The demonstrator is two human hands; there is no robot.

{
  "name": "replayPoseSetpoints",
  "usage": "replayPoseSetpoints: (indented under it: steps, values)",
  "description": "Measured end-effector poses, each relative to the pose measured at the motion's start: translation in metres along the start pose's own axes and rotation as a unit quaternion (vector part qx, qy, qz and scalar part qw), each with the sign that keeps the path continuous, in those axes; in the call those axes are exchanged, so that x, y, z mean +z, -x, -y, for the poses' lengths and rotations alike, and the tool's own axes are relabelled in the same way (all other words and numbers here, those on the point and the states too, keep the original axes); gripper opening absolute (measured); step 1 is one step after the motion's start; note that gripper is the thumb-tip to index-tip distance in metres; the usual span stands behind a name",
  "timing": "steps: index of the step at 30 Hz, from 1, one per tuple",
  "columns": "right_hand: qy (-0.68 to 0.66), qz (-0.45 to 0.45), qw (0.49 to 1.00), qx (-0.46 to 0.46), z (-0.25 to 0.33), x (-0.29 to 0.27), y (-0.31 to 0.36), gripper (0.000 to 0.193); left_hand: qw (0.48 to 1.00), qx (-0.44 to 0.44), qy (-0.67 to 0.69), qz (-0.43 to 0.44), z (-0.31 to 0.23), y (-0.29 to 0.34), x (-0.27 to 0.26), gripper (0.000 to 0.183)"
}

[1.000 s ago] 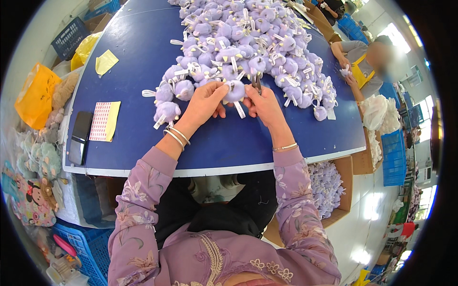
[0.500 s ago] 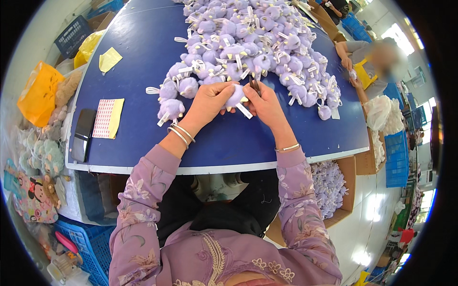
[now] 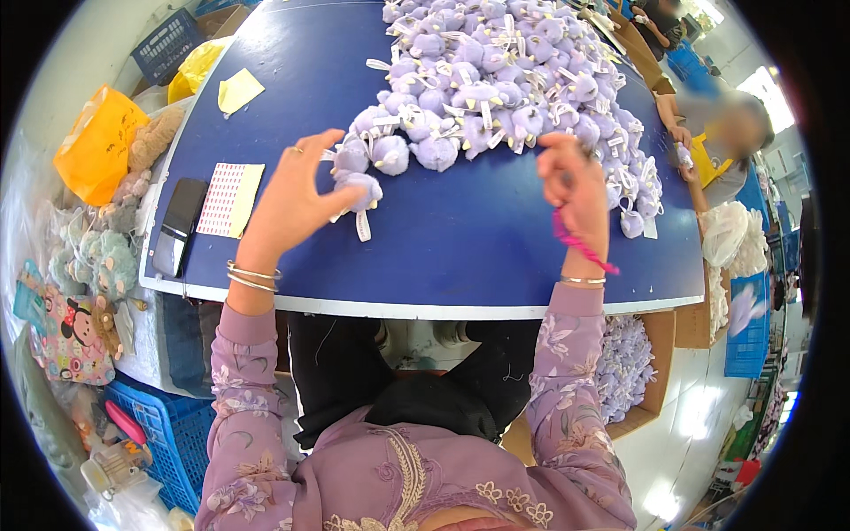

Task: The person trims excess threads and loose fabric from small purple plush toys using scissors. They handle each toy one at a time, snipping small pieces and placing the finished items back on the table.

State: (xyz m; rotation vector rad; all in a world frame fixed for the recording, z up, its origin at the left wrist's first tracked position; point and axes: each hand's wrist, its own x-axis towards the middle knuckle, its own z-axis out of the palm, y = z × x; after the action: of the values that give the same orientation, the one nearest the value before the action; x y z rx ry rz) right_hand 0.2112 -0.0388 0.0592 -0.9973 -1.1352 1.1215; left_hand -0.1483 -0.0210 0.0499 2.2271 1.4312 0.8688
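My left hand (image 3: 297,195) is open, fingers and thumb spread, its thumb tip at a small lavender plush toy (image 3: 361,188) with a white tag, at the near left of the heap. The hand is not closed on it. My right hand (image 3: 571,181) is raised over the table near the heap, fingers curled round dark thread snips (image 3: 585,152), mostly hidden and blurred. A pink cord (image 3: 580,243) hangs below that hand along the wrist. In front of the blue crate at the right, a blurred lavender plush toy (image 3: 748,310) appears in mid-air.
A heap of lavender plush toys (image 3: 505,75) covers the far part of the blue table (image 3: 443,239). At left lie a phone (image 3: 177,226), a sticker sheet (image 3: 226,199) and yellow paper (image 3: 239,91). A carton of plush toys (image 3: 629,363) stands below right; a co-worker (image 3: 722,133) sits beyond.
My hands have parted: the left moved left and opened toward another toy, the right swung right. The plush toy held between them has left both hands. The pink cord has come into sight.
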Motion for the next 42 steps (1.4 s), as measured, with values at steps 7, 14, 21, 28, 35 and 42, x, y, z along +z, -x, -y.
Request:
replayPoseSetpoints:
  steps: [7,14,21,28,35,42]
  values:
    - [0.248,0.098,0.963,-0.048,-0.050,0.054,-0.025,0.025,0.998,0.005,-0.032,0.062,-0.005,-0.007,0.036,0.075]
    - [0.344,0.132,0.929,-0.031,-0.060,0.066,-0.022,0.040,0.992,0.048,-0.053,0.105,-0.014,-0.044,0.073,0.053]
    - [0.376,0.096,0.921,-0.024,-0.058,0.051,-0.019,0.062,0.913,-0.063,0.386,0.113,-0.011,-0.070,0.111,0.042]
    - [0.145,0.074,0.984,0.073,-0.044,0.040,-0.021,0.059,0.866,-0.072,0.490,0.067,-0.028,-0.072,0.108,0.042]
    - [-0.054,0.103,0.987,0.108,-0.046,0.028,-0.021,0.032,0.874,-0.038,0.479,0.076,-0.039,-0.065,0.097,0.042]
    - [-0.044,0.079,0.983,0.159,-0.045,0.038,-0.021,0.042,0.879,-0.033,0.460,0.119,-0.039,-0.059,0.101,0.045]
